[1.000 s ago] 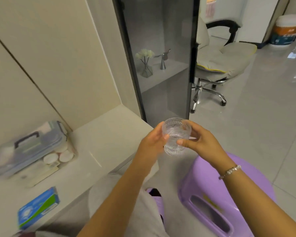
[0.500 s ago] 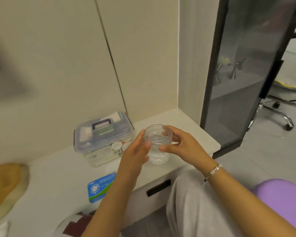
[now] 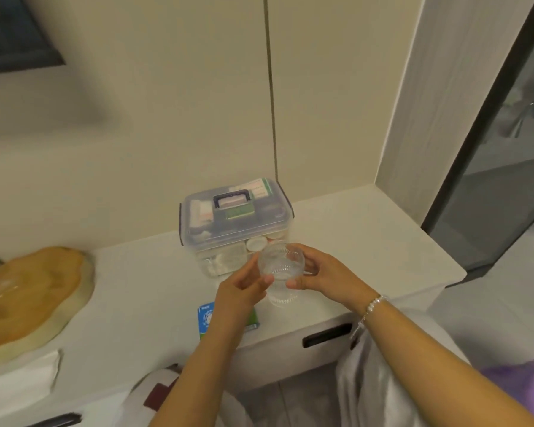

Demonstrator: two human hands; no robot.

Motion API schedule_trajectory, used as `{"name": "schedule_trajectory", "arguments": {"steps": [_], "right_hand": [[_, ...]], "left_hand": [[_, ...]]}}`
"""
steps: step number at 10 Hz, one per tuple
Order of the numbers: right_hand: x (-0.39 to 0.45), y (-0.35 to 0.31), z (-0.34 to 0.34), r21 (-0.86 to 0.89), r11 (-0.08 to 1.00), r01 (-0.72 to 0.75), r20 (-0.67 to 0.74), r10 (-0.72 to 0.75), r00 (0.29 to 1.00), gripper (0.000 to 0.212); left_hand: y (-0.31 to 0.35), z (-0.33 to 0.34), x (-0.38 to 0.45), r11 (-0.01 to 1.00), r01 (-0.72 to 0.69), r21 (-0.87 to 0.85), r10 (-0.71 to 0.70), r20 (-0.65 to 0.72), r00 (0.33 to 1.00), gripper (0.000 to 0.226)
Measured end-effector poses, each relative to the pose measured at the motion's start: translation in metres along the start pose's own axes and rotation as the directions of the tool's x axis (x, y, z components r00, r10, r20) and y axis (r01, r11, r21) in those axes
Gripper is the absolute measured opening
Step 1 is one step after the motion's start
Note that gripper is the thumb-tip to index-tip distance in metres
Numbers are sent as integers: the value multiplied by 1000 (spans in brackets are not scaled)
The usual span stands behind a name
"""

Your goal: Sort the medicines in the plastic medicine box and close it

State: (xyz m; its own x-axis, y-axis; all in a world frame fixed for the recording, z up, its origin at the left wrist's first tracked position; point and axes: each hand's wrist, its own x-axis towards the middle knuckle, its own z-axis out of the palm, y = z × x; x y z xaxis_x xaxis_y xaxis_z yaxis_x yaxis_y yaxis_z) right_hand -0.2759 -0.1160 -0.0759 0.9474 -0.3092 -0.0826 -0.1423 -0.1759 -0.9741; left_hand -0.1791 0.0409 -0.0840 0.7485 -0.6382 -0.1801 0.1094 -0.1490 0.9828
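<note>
While gripped from both sides by left hand (image 3: pixel 244 288) and right hand (image 3: pixel 324 277), ribbed clear glass (image 3: pixel 280 274) upright above white counter (image 3: pixel 367 241), just before closed, lidded plastic medicine box (image 3: pixel 235 215); blue-green carton (image 3: pixel 207 317) beneath left wrist.

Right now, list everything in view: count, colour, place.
clear plastic medicine box with dark handle: one, lid on, on the white counter against the wall
clear ribbed glass cup: one, held in front of the box
blue and green carton: one, flat on the counter, partly under the left arm
wooden slab: one, tan, at the counter's left
dark glass cabinet door: one, right
pearl bracelet: one, white, right wrist
left hand: grips the cup's left side
right hand: grips the cup's right side
</note>
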Motion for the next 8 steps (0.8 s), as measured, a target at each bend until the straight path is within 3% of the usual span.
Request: {"name": "schedule_trajectory", "arguments": {"steps": [4,6,7,8], "right_hand": [[11,16,4,70,989,-129,123,120,985,67],[8,17,9,46,981,-186,87,182,980,77],[1,10,11,-25,985,-172,-13,171,985,82],[-15,-10,6,-94,993,-77,-260,51,964,68]], "left_hand": [[-15,4,3,998,51,46,-46,-99,994,51],[-13,7,0,998,39,57,-32,-103,994,51],[-8,6,-4,995,33,97,-23,-107,994,50],[5,0,-10,978,11,209,25,-169,985,43]]}}
